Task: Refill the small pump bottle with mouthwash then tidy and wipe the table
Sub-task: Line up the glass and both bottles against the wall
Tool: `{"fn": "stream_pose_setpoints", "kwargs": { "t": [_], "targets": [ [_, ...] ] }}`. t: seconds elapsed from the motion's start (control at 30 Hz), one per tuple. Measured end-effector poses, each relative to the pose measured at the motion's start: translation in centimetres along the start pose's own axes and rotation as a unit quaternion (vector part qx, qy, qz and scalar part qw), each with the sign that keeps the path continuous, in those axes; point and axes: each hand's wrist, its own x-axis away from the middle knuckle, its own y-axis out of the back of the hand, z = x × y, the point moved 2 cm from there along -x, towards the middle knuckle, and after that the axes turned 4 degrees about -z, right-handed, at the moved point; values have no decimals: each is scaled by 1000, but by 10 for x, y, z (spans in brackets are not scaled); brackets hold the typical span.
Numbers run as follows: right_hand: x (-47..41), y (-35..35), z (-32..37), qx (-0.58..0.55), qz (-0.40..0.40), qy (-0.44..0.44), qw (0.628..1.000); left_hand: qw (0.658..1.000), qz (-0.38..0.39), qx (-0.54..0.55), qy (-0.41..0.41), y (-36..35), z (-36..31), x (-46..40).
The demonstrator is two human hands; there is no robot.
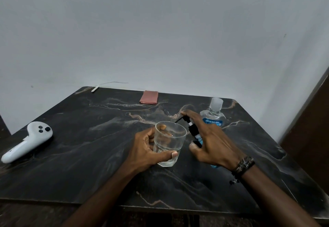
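A clear drinking glass [169,143] stands on the dark marble table [89,155], and my left hand [147,152] grips it around the side. Just right of it my right hand [210,141] holds the small pump bottle [193,132], which has a black pump head and blue liquid low down. My forefinger rests on top of the pump, whose nozzle points over the glass rim. Much of the small bottle is hidden by my fingers. Behind my right hand stands the large clear mouthwash bottle [213,114] with its cap on and a blue label.
A folded pink cloth [149,97] lies at the table's far edge. A white hand controller [28,141] rests at the left edge. A white pen-like stick [94,88] with a thin wire lies at the back left corner. A dark wooden panel [309,137] stands on the right.
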Motion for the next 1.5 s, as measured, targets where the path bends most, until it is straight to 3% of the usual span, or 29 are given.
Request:
{"fn": "stream_pose_setpoints", "kwargs": {
  "t": [0.77,1.0,1.23,1.5],
  "targets": [
    [7,-15,-4,6,-19,-30,999,1000,-20,5,5,2,2,0],
    [4,-22,-4,-53,-54,0,997,999,-39,-2,9,3,0,-1],
    [-3,-35,-14,-173,-79,-80,979,992,-122,6,5,8,3,-3],
    [-19,-41,-10,-268,-162,-129,941,979,-203,-25,6,16,8,-6]
  ]
}}
